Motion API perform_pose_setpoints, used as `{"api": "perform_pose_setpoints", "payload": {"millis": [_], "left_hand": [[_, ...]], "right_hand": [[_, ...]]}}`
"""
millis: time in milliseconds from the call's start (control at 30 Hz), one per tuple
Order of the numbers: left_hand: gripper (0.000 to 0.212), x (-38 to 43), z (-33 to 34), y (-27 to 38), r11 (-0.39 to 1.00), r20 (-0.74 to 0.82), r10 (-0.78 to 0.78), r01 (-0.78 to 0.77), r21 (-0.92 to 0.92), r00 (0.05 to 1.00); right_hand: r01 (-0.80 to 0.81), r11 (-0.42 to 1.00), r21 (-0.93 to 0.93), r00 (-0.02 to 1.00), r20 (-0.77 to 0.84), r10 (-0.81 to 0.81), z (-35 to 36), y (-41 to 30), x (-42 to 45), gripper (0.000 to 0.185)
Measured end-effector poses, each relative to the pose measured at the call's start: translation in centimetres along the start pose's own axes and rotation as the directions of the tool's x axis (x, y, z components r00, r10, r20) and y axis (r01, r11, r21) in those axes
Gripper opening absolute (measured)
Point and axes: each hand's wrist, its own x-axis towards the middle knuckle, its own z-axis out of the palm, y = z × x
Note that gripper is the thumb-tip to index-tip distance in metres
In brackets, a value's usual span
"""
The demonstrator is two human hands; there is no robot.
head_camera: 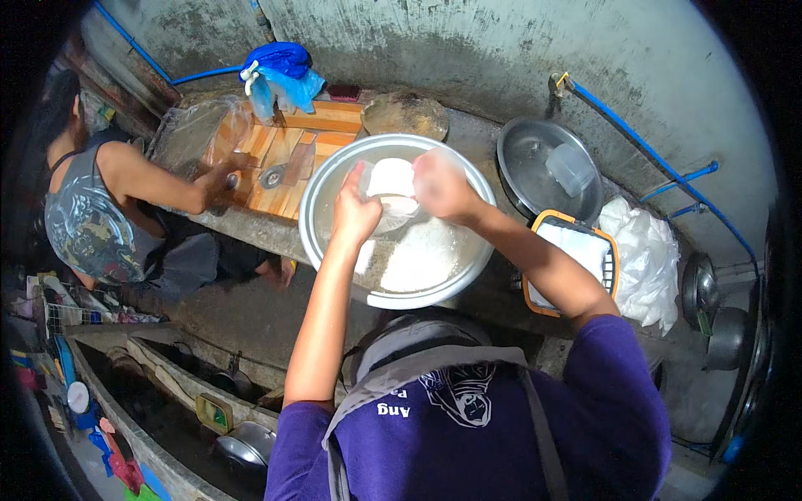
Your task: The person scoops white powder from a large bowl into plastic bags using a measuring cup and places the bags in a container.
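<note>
My left hand (pixel 357 216) grips the side of a clear plastic bag (pixel 398 220) over a large round metal basin (pixel 305 222). A bright white mass (pixel 391 178) shows at the bag, too overexposed to make out closely. Across from it, my right hand (pixel 442 185) is curled and blurred by motion, close against the bag's right side. What its fingers hold is hidden. White powdery or granular stuff (pixel 420 255) lies heaped in the basin below both hands.
A person (pixel 106 206) works at left by a wooden board (pixel 282 163). A metal basin (pixel 532 160) with a plastic container (pixel 570 169), an orange-rimmed basket (pixel 570 250) and white plastic bags (pixel 639 263) stand right. Blue bags (pixel 282 69) hang by the wall; a round slab (pixel 406 116) lies behind.
</note>
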Motion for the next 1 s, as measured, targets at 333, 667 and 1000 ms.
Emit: {"api": "perform_pose_setpoints", "payload": {"millis": [333,667,1000], "left_hand": [[0.054,-1.7,-3.7,-2.3,0.996,-0.136,-0.093,0.092,-0.019,0.986],[0.043,-1.7,-6.2,1.3,0.998,-0.104,-0.066,0.065,-0.019,0.992],[0.037,1.2,-4.1,0.2,0.985,-0.039,-0.163,0.165,0.058,0.986]], "right_hand": [[-0.755,0.226,0.615,0.386,0.139,0.912,3.7,13.4,-3.7,0.016],[-0.801,0.585,-0.131,0.527,0.309,0.791,5.3,9.3,-1.4,0.057],[-0.253,0.913,-0.320,0.844,0.388,0.370,-3.8,3.1,5.9,0.025]]}}
